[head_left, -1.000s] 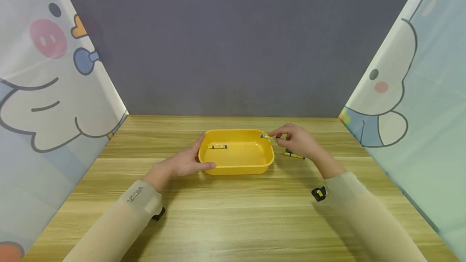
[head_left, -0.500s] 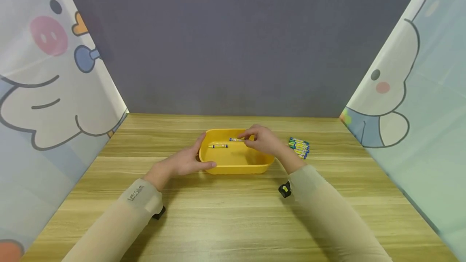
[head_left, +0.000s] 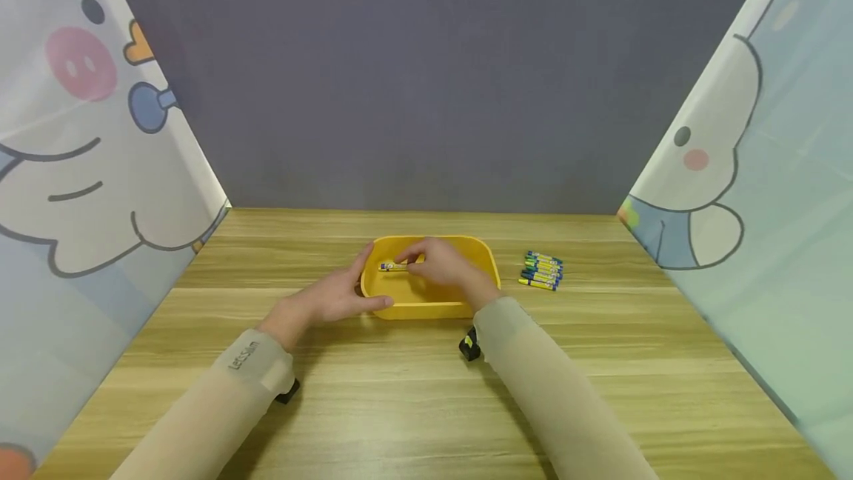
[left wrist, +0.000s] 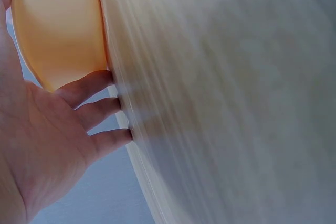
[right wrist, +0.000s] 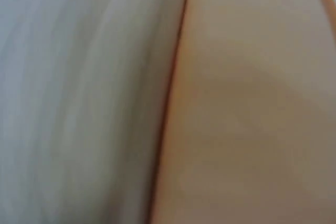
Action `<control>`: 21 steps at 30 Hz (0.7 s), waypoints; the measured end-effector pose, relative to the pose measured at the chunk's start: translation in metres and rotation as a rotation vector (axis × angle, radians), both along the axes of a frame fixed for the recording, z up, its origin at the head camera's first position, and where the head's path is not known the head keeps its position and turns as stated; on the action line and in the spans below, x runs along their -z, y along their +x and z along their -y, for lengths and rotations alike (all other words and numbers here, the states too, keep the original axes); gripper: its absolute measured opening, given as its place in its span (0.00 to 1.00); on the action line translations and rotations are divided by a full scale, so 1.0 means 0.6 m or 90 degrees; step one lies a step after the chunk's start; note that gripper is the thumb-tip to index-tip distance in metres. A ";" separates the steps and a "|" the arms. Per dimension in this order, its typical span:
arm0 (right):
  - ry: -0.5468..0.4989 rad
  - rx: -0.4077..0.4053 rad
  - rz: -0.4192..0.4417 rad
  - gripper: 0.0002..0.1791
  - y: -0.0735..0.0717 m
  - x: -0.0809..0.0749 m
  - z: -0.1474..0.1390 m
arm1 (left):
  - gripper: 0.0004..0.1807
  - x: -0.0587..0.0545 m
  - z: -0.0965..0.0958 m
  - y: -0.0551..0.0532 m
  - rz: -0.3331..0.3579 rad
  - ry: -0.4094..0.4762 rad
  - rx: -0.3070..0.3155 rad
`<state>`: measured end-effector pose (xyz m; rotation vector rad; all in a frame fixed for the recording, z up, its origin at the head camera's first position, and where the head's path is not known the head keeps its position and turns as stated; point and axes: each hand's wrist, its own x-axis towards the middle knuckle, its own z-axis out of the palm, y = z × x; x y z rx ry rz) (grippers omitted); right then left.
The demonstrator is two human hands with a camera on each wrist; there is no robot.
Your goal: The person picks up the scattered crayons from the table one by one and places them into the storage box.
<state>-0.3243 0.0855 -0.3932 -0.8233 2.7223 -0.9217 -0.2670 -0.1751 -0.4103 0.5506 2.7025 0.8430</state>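
Note:
A yellow plastic tray (head_left: 429, 310) stands on the table in the head view. At its left end lies my left hand (head_left: 340, 295), thumb on the front rim and fingers extended along the outside wall. In the left wrist view, those fingers (left wrist: 100, 109) are nearly straight beside the tray wall (left wrist: 63, 24). Inside the tray, my right hand (head_left: 440, 264) pinches a crayon (head_left: 393, 267), yellow with a blue end, low over the tray's left part. The crayon lying there earlier is hidden. In the right wrist view only the tray wall (right wrist: 247, 103) and table show, blurred.
To the right of the tray, several crayons (head_left: 543, 270) lie side by side on the wooden table (head_left: 373, 391). A dark grey panel (head_left: 426, 95) rises behind the table. Printed cartoon cloths (head_left: 720, 243) flank both sides.
My right hand has carried the crayon left from the tray's right edge to its left part, uncovering the crayons on the table. My left hand has stayed at the tray's left end.

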 end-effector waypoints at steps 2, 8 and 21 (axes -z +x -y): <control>-0.005 0.002 0.006 0.15 -0.003 0.009 0.007 | 0.71 0.000 0.001 0.001 -0.002 0.004 0.004; 0.013 0.001 -0.002 0.14 -0.008 0.032 0.017 | 0.71 -0.001 0.001 0.002 -0.006 -0.003 0.001; 0.102 0.013 -0.074 0.12 -0.008 0.026 0.027 | 0.71 0.000 0.002 0.000 -0.008 -0.007 0.002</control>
